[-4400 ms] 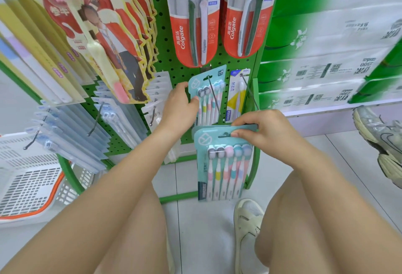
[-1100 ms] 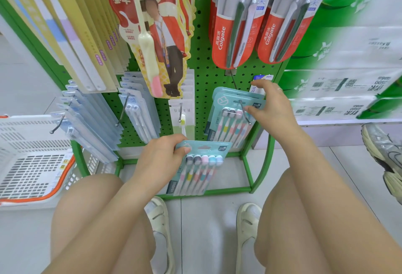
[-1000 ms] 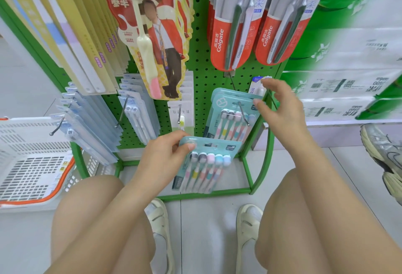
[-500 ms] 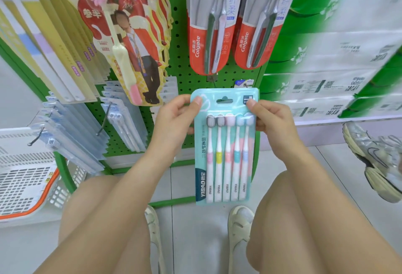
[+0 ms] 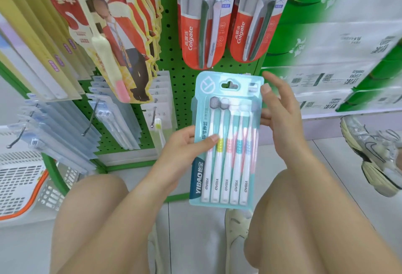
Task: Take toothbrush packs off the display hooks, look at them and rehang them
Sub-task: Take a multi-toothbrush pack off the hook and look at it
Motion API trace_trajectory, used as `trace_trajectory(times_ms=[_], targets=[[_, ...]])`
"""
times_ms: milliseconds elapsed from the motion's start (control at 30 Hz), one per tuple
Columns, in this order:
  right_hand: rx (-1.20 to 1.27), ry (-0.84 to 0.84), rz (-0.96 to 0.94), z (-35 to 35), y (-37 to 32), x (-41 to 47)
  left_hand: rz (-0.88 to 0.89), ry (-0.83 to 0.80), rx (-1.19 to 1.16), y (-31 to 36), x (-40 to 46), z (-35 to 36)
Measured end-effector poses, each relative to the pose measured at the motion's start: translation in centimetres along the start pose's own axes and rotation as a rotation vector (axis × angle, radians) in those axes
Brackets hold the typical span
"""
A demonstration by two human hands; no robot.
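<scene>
While I am watching from the head view, my left hand (image 5: 180, 154) is sliding down from the top corner of the teal toothbrush pack (image 5: 226, 139) to its left edge, and its grip is clenched on that edge at about 9 o'clock, thumb across the front. My right hand (image 5: 280, 117) is loosening at the pack's 3 o'clock side: its grip is half released, two fingers lifted off, the rest still touching the right edge. Half a second ago both hands were pinching the upper corners, so I am reading this as the looking-over step getting under way, with rehanging still to come.

Inside the pack, five brushes are standing side by side, heads up, behind clear blister. At 9 o'clock, farther off, a white basket (image 5: 19, 178) with an orange rim is sitting on the floor; I cannot tell what it is holding. Behind the pack at 12 o'clock, the green pegboard (image 5: 174, 60) is carrying two red Colgate packs (image 5: 202, 23) on hooks.
</scene>
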State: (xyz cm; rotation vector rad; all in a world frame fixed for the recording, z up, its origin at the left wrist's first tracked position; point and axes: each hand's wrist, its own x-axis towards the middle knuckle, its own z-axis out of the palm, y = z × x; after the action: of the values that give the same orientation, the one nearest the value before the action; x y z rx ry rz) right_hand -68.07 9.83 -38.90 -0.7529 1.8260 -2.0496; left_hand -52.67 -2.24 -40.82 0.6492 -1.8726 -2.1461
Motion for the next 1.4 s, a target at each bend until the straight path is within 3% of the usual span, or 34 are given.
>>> trace_trajectory(times_ms=[167,567,667,800,867,967,1033,1400], targets=[[-0.166,-0.206,-0.094,0.6,0.0,-0.5,0.017,0.074,-0.024,-0.1,0.3,-0.4],[-0.084,-0.114,-0.105,0.9,-0.2,-0.7,-0.019,0.102,-0.151,-0.2,0.4,-0.5],[0.032,-0.047,0.031,0.5,-0.3,-0.2,-0.066,0.082,-0.136,-0.3,0.6,-0.6],[0.007,0.012,0.211,0.3,-0.4,0.2,-0.132,0.037,-0.123,-0.6,0.6,-0.5],[-0.012,0.072,0.213,0.4,-0.4,0.1,-0.075,0.120,0.001,-1.0,0.7,0.0],[-0.040,0.142,0.174,0.2,0.1,0.2,0.172,0.332,0.401,-1.7,0.7,0.6],[-0.066,0.172,0.136,0.4,0.4,0.0,0.292,0.363,0.524,-1.9,0.5,1.2],[-0.101,-0.048,-0.045,2.9,1.0,-1.5,0.250,0.371,0.646,-1.8,0.9,2.0]])
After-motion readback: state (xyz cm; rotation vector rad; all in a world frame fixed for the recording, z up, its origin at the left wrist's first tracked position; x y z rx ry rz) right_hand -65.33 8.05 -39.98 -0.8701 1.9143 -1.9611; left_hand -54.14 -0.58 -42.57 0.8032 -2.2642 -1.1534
